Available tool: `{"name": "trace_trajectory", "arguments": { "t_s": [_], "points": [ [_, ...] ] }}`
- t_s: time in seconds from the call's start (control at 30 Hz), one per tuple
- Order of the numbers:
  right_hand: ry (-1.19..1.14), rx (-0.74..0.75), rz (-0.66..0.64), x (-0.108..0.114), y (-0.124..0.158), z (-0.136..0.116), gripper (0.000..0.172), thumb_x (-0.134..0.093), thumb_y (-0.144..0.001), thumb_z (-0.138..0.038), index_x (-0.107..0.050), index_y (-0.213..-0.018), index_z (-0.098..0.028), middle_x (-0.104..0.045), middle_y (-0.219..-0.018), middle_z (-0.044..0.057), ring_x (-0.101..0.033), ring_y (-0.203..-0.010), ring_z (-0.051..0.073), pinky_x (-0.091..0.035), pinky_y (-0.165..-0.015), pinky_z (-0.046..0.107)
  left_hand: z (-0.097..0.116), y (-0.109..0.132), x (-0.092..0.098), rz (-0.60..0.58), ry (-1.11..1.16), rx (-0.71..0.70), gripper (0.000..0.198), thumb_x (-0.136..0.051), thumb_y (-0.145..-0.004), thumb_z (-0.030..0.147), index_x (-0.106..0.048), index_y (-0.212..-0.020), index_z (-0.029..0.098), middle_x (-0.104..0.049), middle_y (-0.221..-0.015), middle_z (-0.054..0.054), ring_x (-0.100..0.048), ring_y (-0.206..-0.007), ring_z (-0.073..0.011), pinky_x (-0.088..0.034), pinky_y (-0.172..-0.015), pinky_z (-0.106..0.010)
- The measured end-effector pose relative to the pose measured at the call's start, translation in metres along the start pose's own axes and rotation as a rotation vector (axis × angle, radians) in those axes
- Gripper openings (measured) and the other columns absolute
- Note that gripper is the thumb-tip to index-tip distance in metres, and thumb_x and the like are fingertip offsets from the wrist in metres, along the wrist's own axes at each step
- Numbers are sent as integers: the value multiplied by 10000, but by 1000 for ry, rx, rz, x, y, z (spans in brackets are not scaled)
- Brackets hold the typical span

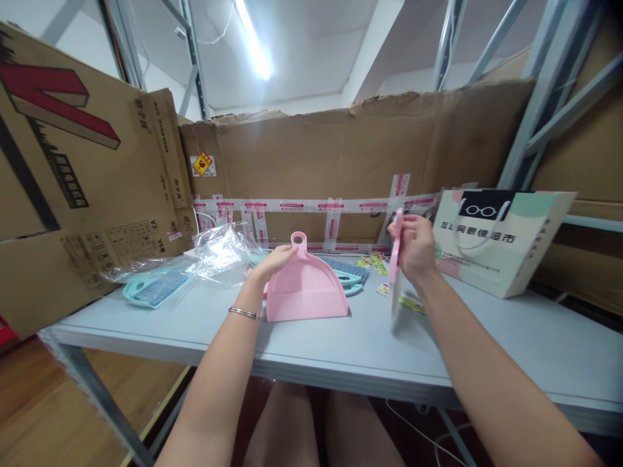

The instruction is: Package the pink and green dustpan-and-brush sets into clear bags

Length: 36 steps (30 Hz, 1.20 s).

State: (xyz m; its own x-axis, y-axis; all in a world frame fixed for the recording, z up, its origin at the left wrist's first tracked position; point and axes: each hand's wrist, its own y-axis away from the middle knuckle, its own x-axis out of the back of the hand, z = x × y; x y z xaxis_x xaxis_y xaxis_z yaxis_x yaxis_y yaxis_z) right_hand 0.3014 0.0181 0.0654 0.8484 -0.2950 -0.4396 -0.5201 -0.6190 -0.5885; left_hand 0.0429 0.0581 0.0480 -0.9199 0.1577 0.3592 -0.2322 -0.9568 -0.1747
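So, counting up: one pink plastic dustpan with a ring-topped handle [306,292], one slim pink-handled brush with a blurry pale lower part [394,256], and two clumps of turquoise plastic brush gear with blue-grey bristles, one over on the left [158,288], one poking out behind the dustpan [353,279]. Plus one white-and-green bag with glasses printed on it [479,253] and some yellow-green printed cards [374,261], too jumbled to count.

It's all on a pale grey counter [511,350], with crumpled clear plastic wrap [221,250] towards the back left. A big brown cardboard panel with printed tape [341,149] runs along the back, a printed cardboard box [97,162] sits left, and one tube light [253,39] glows overhead.

Left hand [275,261] is pinching the dustpan by its handle, pan hanging below to that hand's right; can't tell if its edge touches the counter. Right hand [416,243] is curled round the brush handle, held upright, well apart from the dustpan.
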Motion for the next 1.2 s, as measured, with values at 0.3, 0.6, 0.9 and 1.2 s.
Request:
{"name": "trace_trajectory", "arguments": {
  "t_s": [0.3, 0.6, 0.9, 1.2],
  "points": [
    [-43, -314, -570, -6, 18, -32, 324, -708, -604, -451, -525, -749, -227, -450, -609, -42, -419, -514, 96, -347, -480, 245, -7, -2, -4, -86, -5, -57, 455, -539, -722, 556, -660, -885, 149, -650, -904, -59, -552, -814, -195, -397, -693, -274],
    [393, -274, -604, -67, 47, 12, 301, -699, -597, -411, -528, -693, -182, -520, -665, -23, -479, -611, 116, -403, -609, 277, -3, 1, -20, -198, 131, -84, 469, -564, -743, 519, -627, -1004, 134, -633, -1022, -85, -547, -895, -190, -401, -788, -285],
    [643, 3, -372, -72, 40, 51, 232, -636, -654, -388, -514, -702, -196, -441, -771, -13, -484, -768, 151, -406, -767, 315, 0, 1, -35, -244, 33, -205, 407, -482, -792, 522, -585, -848, 132, -500, -669, 14, -409, -562, -80, -310, -521, -219],
    [339, -534, -716, -43, 34, 40, 254, -656, -687, -311, -637, -882, -148, -662, -715, 30, -601, -675, 149, -461, -655, 261, -4, -1, -36, -231, 25, -150, 295, -575, -767, 364, -532, -948, 135, -498, -669, 29, -422, -525, -63, -309, -501, -203]
  ]
}}
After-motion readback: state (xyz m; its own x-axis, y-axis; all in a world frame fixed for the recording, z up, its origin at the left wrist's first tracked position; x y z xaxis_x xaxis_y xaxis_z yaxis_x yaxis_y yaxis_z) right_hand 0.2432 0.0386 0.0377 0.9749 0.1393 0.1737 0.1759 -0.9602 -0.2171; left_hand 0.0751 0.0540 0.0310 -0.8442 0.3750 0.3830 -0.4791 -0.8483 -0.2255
